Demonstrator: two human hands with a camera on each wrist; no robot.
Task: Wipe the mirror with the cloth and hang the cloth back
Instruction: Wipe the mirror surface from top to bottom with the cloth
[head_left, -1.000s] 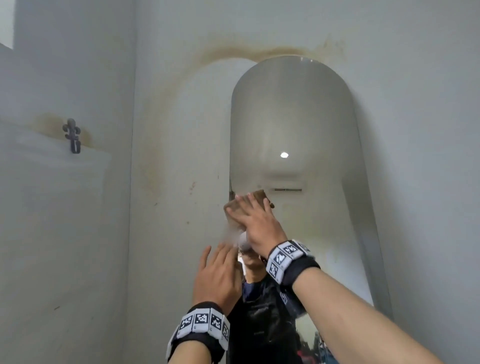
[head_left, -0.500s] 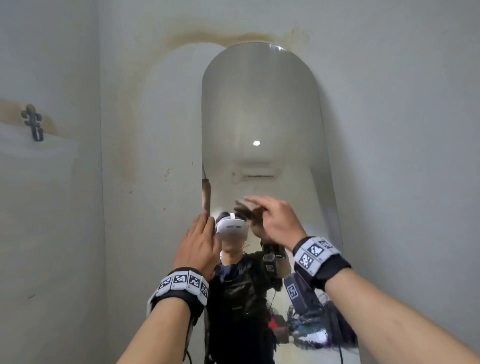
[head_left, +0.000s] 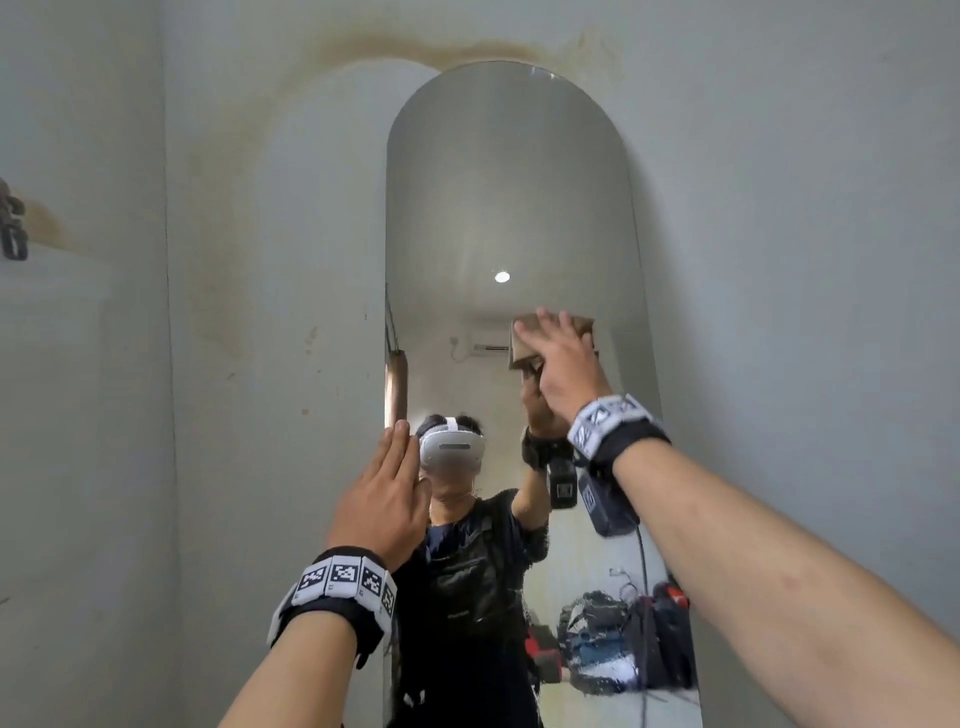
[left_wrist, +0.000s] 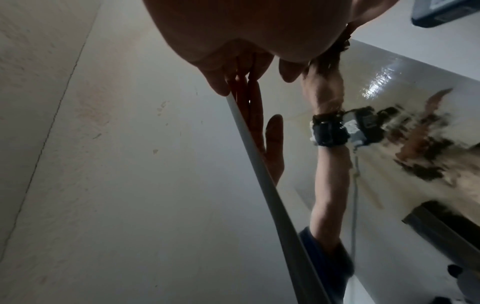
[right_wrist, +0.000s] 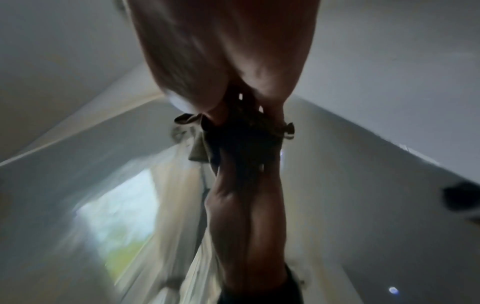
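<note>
A tall arched mirror (head_left: 509, 182) hangs on the pale wall. My right hand (head_left: 566, 364) lies flat on a brown cloth (head_left: 523, 340) and presses it against the glass at mid height, right of centre. The cloth's corners (right_wrist: 196, 153) poke out around the palm in the blurred right wrist view. My left hand (head_left: 387, 499) is held flat, its straight fingers (left_wrist: 249, 82) touching the mirror's left edge (left_wrist: 262, 170). It holds nothing.
A dark metal hook (head_left: 13, 228) is fixed to the left side wall, at the frame's far left edge. Brown stains ring the mirror's top on the wall. The glass reflects a person with a headset and bags on the floor.
My right hand has slid the cloth from the mirror's left edge across to right of centre. My left hand has stayed at the left edge.
</note>
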